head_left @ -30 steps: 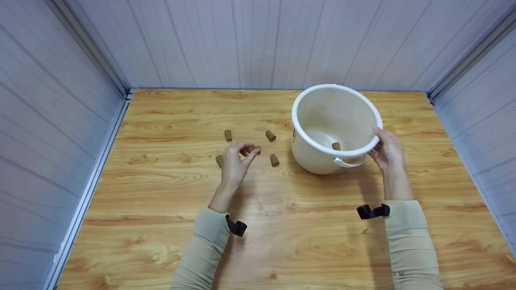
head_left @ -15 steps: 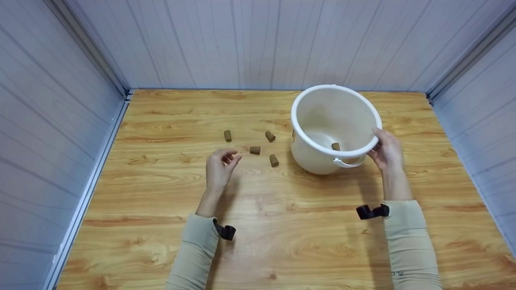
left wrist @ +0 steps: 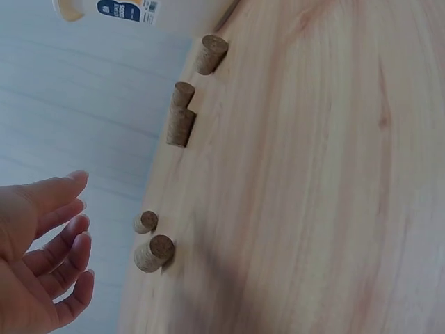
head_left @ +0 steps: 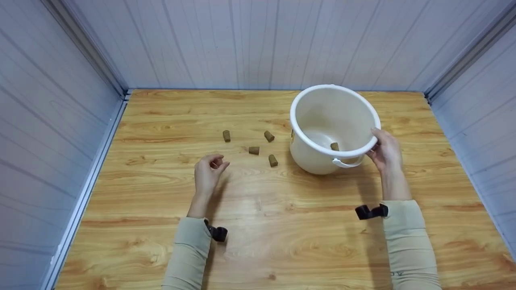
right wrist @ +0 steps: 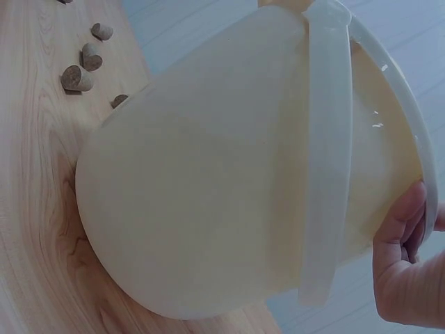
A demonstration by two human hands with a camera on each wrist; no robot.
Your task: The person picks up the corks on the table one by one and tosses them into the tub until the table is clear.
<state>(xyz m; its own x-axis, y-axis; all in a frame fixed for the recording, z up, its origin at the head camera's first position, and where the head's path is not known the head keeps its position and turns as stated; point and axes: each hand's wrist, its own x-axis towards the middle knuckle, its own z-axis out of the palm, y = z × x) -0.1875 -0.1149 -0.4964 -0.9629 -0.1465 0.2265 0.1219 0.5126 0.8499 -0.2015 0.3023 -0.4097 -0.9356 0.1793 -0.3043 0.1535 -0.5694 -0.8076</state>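
The right hand (head_left: 386, 151) grips the white plastic bucket (head_left: 342, 114), one cork (head_left: 334, 146) inside — left of it lie five tapered corks (head_left: 254, 150), near the left hand (head_left: 207, 175) — thumb and fingers apart.

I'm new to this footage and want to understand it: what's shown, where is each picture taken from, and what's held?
No machine, just a person's bare left hand and right hand. The wide view comes from a head-worn camera; the others, from the black camera on each wrist. On the wood-grained tabletop lie five small brown tapered corks, all visible in the left wrist view. The right hand grips a white plastic bucket by its rim, with another cork inside. The left hand appears empty.
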